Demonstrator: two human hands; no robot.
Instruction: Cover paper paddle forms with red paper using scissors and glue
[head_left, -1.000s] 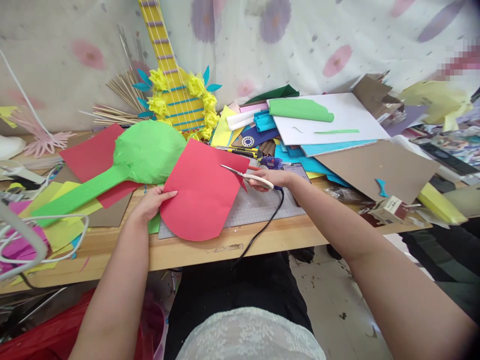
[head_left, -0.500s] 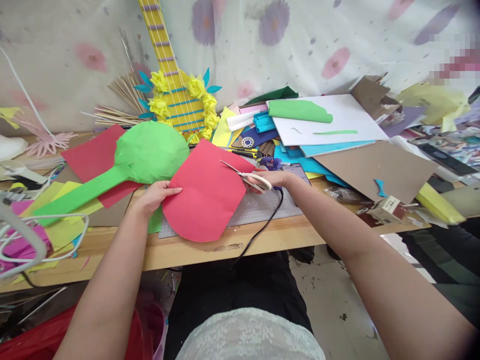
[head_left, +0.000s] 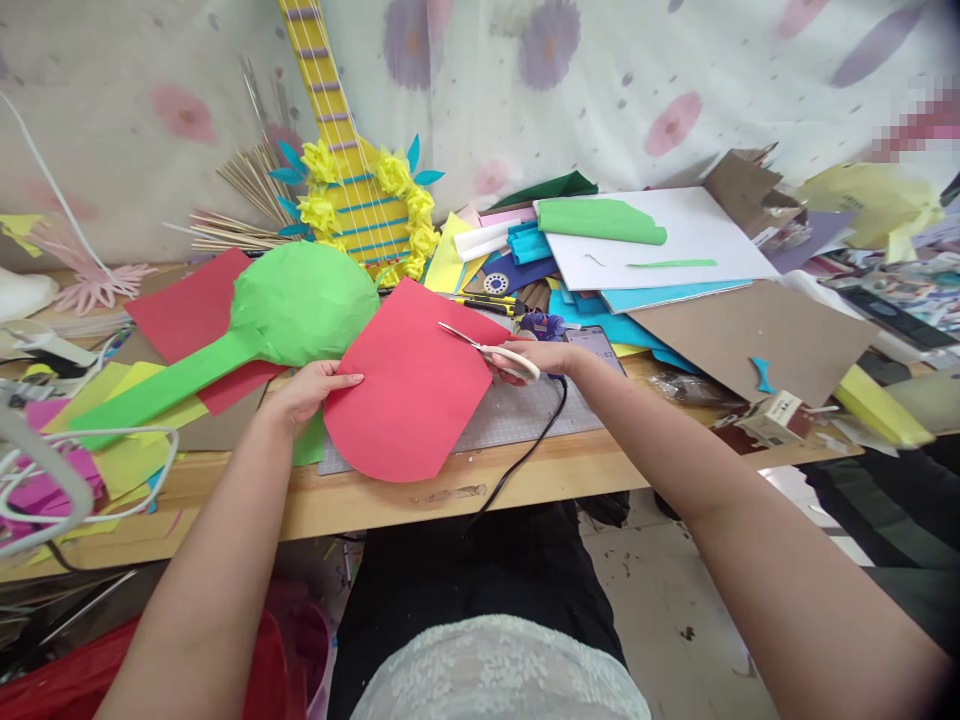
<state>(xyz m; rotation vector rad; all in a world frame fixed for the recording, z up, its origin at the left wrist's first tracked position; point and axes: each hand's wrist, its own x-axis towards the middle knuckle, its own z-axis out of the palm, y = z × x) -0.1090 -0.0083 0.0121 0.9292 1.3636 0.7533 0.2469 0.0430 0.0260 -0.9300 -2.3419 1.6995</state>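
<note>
A red paper sheet [head_left: 405, 400] with a rounded lower left edge is held over the grey cutting mat [head_left: 536, 413]. My left hand [head_left: 310, 390] pinches its left edge, thumb on top. My right hand [head_left: 529, 360] grips white-handled scissors [head_left: 517, 362], whose blade lies across the upper right part of the red sheet; the other blade is hidden, probably under the paper. Left of the sheet lies a green paper-covered banjo-like shape [head_left: 300, 300] with a round body and long neck, partly over another red sheet [head_left: 191, 305].
A yellow paper guitar [head_left: 367, 215] with yellow flowers leans at the back. A blue glue gun [head_left: 541, 326], its black cord [head_left: 525, 458] and a phone [head_left: 592, 345] lie right. A white board [head_left: 660, 255] and brown cardboard [head_left: 757, 330] are stacked beyond. A white cable [head_left: 90, 437] loops at left.
The scissors' handles have shifted very slightly left. Both hands keep their hold, and the red sheet is almost where it was.
</note>
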